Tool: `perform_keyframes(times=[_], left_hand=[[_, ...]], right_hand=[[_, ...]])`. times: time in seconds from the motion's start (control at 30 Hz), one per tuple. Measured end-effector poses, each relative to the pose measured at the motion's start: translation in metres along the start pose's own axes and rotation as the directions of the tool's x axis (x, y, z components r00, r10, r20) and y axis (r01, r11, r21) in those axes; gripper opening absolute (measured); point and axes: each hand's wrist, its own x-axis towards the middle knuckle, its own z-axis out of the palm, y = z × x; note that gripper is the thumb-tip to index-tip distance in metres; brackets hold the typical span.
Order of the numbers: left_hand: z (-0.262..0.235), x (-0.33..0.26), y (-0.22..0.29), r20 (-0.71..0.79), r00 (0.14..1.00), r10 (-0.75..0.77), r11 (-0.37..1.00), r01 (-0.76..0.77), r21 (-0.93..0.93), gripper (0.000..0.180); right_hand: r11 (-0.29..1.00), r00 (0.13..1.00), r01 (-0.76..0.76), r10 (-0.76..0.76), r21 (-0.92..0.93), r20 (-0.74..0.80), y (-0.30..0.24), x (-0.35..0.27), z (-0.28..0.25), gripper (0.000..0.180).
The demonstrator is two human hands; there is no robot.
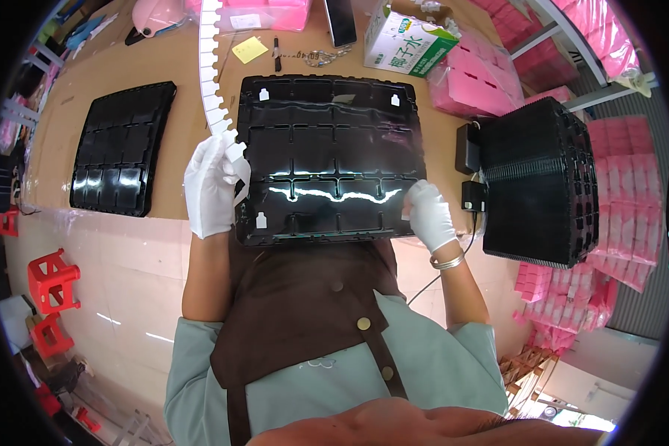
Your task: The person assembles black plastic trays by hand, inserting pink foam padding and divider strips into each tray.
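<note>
Left fingers pinch the label strip, seemingly for easy reach; right fingers curl at the tray, grip unclear.

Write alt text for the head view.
Gloved left hand holds a white label strip beside a black tray with white labels near three corners; the gloved right hand is at the tray's right edge. Another tray lies left, a tray stack right.

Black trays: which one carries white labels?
The middle tray, between the left hand and right hand: three white labels show on it, none on the left tray or the stack at right.
</note>
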Motion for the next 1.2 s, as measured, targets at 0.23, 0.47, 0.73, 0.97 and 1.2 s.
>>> perform_keyframes(times=[0.23,0.47,0.73,0.97,1.2], left_hand=[[-0.006,-0.001,-0.009,0.072,0.994,0.084,0.988,-0.092,0.125,0.021],[-0.021,0.004,0.0,0.07,0.991,0.116,0.923,-0.133,0.361,0.02],[-0.014,0.006,0.003,0.116,0.976,0.183,0.85,-0.216,0.48,0.026],[-0.018,-0.002,0.008,0.164,0.986,-0.014,0.915,-0.054,0.399,0.034],[-0.039,-0.002,-0.004,0.183,0.981,-0.067,0.901,-0.02,0.434,0.043]], right_hand=[[1.0,0.998,-0.011,0.01,0.028,0.064,0.003,0.006,-0.003,0.013],[0.911,0.972,0.143,-0.202,0.388,0.117,0.018,0.007,-0.026,0.014],[0.736,0.983,-0.089,0.173,0.671,-0.059,0.051,0.102,-0.005,0.01],[0.995,0.967,-0.083,0.093,0.05,-0.238,0.064,0.207,0.026,0.015],[0.861,0.983,-0.181,0.161,0.475,0.082,0.105,0.231,0.041,0.012]])
